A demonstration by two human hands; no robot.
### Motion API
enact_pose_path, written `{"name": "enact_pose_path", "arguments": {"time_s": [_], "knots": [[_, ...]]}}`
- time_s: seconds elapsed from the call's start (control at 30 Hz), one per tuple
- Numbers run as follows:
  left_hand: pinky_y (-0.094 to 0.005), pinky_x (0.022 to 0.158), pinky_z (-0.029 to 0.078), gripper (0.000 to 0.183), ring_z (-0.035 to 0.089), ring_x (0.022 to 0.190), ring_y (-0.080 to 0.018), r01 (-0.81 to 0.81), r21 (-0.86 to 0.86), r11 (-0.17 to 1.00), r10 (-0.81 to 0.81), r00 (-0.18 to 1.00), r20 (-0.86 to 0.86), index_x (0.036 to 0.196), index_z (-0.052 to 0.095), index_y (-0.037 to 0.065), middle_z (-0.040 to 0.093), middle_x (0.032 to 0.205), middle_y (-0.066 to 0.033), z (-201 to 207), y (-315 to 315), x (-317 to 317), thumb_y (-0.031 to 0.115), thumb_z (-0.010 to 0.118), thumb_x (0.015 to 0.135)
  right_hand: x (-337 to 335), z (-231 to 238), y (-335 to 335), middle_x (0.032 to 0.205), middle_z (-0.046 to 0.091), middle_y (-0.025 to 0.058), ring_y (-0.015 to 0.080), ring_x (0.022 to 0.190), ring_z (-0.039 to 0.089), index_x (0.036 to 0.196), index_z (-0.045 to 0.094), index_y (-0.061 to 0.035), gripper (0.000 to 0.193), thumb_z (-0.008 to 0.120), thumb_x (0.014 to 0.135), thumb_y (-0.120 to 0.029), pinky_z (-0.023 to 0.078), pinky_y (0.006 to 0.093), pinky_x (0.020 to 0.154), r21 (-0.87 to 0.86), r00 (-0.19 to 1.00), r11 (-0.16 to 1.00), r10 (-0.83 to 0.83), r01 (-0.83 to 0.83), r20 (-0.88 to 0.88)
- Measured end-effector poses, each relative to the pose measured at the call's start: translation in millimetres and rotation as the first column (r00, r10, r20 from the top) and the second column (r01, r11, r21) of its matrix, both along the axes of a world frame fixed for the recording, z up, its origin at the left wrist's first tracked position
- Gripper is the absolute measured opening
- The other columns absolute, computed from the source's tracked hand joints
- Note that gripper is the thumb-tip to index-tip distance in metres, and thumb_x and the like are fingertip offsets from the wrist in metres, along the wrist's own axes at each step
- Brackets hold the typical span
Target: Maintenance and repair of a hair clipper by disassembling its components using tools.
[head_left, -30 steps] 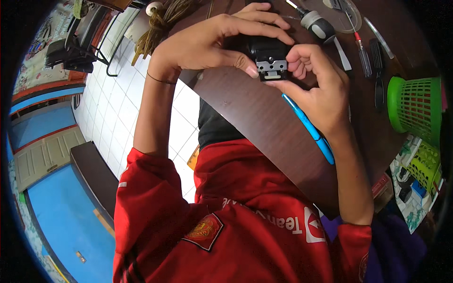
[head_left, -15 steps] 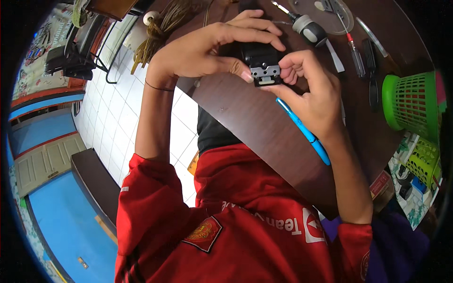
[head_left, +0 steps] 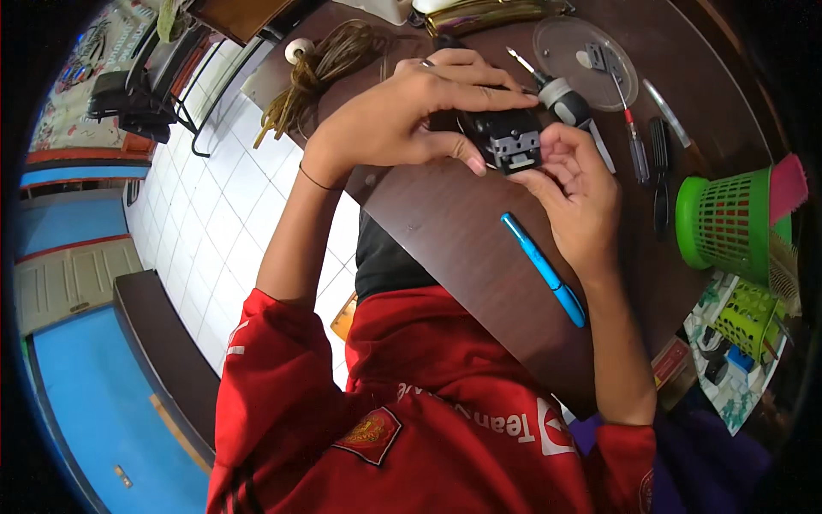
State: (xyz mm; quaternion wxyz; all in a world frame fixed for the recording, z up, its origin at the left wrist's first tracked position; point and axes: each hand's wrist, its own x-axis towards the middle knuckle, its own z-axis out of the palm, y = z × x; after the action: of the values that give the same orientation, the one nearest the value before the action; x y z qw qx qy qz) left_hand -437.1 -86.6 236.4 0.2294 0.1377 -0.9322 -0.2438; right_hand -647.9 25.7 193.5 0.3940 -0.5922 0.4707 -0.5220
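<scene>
A black hair clipper (head_left: 502,128) with a silver metal plate at its near end is held between my hands above the table. My left hand (head_left: 402,111) arches over it, fingers across its top and thumb at its near left side. The fingers of my right hand (head_left: 578,193) are curled against its right side, with the thumb beneath the near end. Much of the clipper's body is hidden under my left fingers. On the table nearer to me lies a bright blue pen (head_left: 546,272).
Beyond my right hand lie a grey-black screwdriver (head_left: 565,101), a red-collared screwdriver (head_left: 636,150), a black comb (head_left: 659,158) and a clear round lid (head_left: 615,92) holding small parts. A green basket (head_left: 723,223) stands at the right. Brown cord (head_left: 330,64) hangs over the far left edge.
Both hands and the clipper have shifted right and slightly nearer in the picture. The clipper has tilted a little, and the blue pen now shows apart from my right hand.
</scene>
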Motion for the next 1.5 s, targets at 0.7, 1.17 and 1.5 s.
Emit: {"name": "enact_pose_path", "arguments": {"time_s": [0.7, 1.17, 1.5], "knots": [[-0.0454, 0.102, 0.027, 0.055, 0.054, 0.113, -0.0258, -0.218, -0.056, 0.974, 0.223, 0.969, 0.107, 0.128, 0.067, 0.018, 0.068, 0.112, -0.0061, -6.2, 13.8, 4.3, 0.048, 0.074, 0.082, -4.2, 2.2, -2.5, 0.109, 0.067, 0.0102, 0.0134, 0.098, 0.065, 0.125, 0.059, 0.0070, 0.032, 0.066, 0.095, -0.004, 0.052, 0.0253, 0.087, 0.104, 0.995, 0.994, 0.028, -0.038, 0.095], [-0.0424, 0.097, 0.027, 0.060, 0.055, 0.116, -0.0239, -0.291, -0.192, 0.937, 0.333, 0.911, 0.243, 0.137, 0.061, 0.022, 0.063, 0.124, -0.0067, 4.0, 31.7, -4.8, 0.045, 0.074, 0.083, 12.5, -6.0, -2.7, 0.092, 0.066, 0.0108, 0.0158, 0.076, 0.062, 0.113, 0.065, 0.0060, 0.034, 0.077, 0.085, -0.011, 0.051, 0.0289, 0.069, -0.130, 0.969, 0.974, -0.206, 0.188, -0.137], [-0.0458, 0.101, 0.025, 0.061, 0.054, 0.121, -0.0243, -0.317, -0.170, 0.933, 0.347, 0.919, 0.189, 0.136, 0.061, 0.019, 0.062, 0.128, -0.0074, -2.7, 34.3, -2.9, 0.042, 0.075, 0.082, 13.2, -1.5, -2.5, 0.092, 0.066, 0.0105, 0.0142, 0.076, 0.060, 0.113, 0.065, 0.0078, 0.035, 0.077, 0.085, -0.010, 0.050, 0.0280, 0.069, -0.073, 0.980, 0.983, -0.172, 0.165, -0.096]]}}
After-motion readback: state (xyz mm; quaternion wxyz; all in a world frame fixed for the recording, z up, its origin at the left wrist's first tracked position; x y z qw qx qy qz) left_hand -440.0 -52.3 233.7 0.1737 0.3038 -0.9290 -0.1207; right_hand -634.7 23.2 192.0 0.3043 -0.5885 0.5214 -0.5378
